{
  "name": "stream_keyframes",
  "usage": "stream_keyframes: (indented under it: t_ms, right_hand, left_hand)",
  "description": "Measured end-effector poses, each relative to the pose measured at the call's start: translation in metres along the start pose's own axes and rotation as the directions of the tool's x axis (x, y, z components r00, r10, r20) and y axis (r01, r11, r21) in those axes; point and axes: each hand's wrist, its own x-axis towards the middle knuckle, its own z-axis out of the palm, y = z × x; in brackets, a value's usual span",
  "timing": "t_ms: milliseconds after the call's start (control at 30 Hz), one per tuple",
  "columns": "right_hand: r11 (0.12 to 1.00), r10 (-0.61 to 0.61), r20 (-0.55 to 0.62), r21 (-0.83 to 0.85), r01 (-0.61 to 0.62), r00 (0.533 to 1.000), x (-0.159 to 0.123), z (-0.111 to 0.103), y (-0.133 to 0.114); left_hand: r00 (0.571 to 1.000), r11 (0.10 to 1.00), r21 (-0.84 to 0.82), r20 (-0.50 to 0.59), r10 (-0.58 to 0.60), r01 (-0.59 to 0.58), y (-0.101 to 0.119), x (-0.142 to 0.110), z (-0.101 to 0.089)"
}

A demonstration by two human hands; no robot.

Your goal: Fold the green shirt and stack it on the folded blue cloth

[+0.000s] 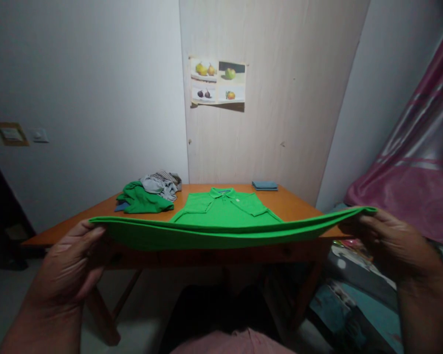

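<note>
A bright green polo shirt [221, 211] lies on the wooden table, its collar at the far side and both sleeves folded inward. Its hem is lifted off the near edge and stretched wide between my two hands. At the hem's left corner, my left hand [74, 260] pinches the cloth between thumb and fingers. My right hand [395, 241] grips the opposite corner the same way. The hem sags slightly in the middle, with two layers of fabric showing.
A heap of crumpled clothes [151, 191], green, grey and striped, sits at the table's back left. Toward the back right lies a folded blue-grey cloth [265, 186]. The orange-brown table [295, 209] stands against the wall. A pink curtain [402, 182] hangs at the right.
</note>
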Motion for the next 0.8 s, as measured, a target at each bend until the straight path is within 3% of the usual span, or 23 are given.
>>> stream_keyframes:
  t_ms: [233,533,800]
  right_hand:
    - [0.999,-0.011,0.137,0.039,0.006,0.99,0.062,0.028,0.008]
    - [0.998,-0.015,0.176,0.058,0.005,0.984,0.141,0.082,0.019]
    - [0.998,0.036,0.176,0.051,-0.046,0.984,0.203,0.129,0.038]
  left_hand:
    - [0.99,0.987,-0.113,0.068,0.123,-0.115,-0.007,0.058,0.043]
    - [0.995,0.99,-0.109,0.049,0.092,-0.086,-0.025,0.144,0.09]
    - [0.997,0.995,-0.089,0.061,0.051,-0.046,-0.052,0.216,0.113]
